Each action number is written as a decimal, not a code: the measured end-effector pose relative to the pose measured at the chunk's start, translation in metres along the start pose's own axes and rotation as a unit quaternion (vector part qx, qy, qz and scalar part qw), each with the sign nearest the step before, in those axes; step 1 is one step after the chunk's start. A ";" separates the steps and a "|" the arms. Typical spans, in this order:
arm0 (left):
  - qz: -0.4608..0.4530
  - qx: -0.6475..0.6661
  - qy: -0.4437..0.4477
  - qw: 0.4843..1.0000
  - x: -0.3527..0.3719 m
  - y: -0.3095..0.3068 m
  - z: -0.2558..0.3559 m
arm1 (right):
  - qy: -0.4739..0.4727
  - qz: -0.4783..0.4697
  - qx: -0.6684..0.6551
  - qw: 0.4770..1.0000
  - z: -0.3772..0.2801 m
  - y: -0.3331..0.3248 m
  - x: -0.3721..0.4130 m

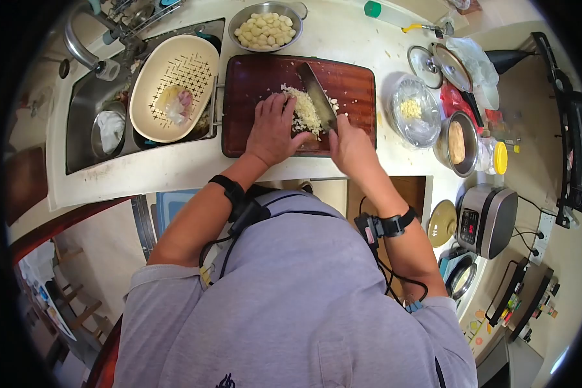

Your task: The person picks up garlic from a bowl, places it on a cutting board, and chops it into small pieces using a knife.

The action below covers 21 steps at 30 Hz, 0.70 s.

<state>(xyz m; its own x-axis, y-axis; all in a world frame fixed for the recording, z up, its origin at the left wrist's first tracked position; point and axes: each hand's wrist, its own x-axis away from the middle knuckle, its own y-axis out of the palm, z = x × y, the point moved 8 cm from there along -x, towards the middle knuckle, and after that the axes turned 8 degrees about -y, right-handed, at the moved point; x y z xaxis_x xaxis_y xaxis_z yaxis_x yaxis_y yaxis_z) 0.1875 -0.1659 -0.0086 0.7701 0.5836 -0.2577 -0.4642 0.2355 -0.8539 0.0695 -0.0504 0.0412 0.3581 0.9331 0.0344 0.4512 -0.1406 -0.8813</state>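
Observation:
A pile of chopped garlic (306, 116) lies in the middle of a dark reddish-brown cutting board (252, 71), with small bits scattered around it. My right hand (354, 147) is wrapped round the handle of a kitchen knife (317, 96). The knife's broad blade points away from me and slightly left, along the right side of the pile. At the pile's left edge rests my left hand (271, 132), fingers stretched out and thumb apart, holding nothing that I can see. The handle is mostly hidden in my right hand.
Behind the board stands a metal bowl of peeled garlic cloves (265, 31). A cream colander (142, 107) sits over the sink (84, 116) at left. To the right are a plastic-lined bowl (398, 132), a steel bowl (467, 165), glass lids (425, 64) and a cooker (482, 220).

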 end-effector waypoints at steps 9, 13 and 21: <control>0.009 -0.004 0.002 1.000 -0.002 -0.002 -0.001 | -0.006 0.028 -0.006 1.000 0.013 0.004 0.001; -0.002 -0.007 0.000 1.000 0.000 0.000 0.001 | -0.004 0.017 -0.002 1.000 0.019 -0.013 0.000; 0.002 -0.001 0.006 1.000 -0.003 0.002 0.001 | -0.011 0.030 -0.007 0.999 0.024 -0.010 0.003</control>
<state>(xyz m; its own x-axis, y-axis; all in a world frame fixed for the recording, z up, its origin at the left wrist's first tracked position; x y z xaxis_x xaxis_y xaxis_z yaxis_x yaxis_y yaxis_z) 0.1844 -0.1666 -0.0092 0.7739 0.5749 -0.2657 -0.4655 0.2319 -0.8541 0.0466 -0.0388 0.0390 0.3672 0.9297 -0.0279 0.4414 -0.2006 -0.8746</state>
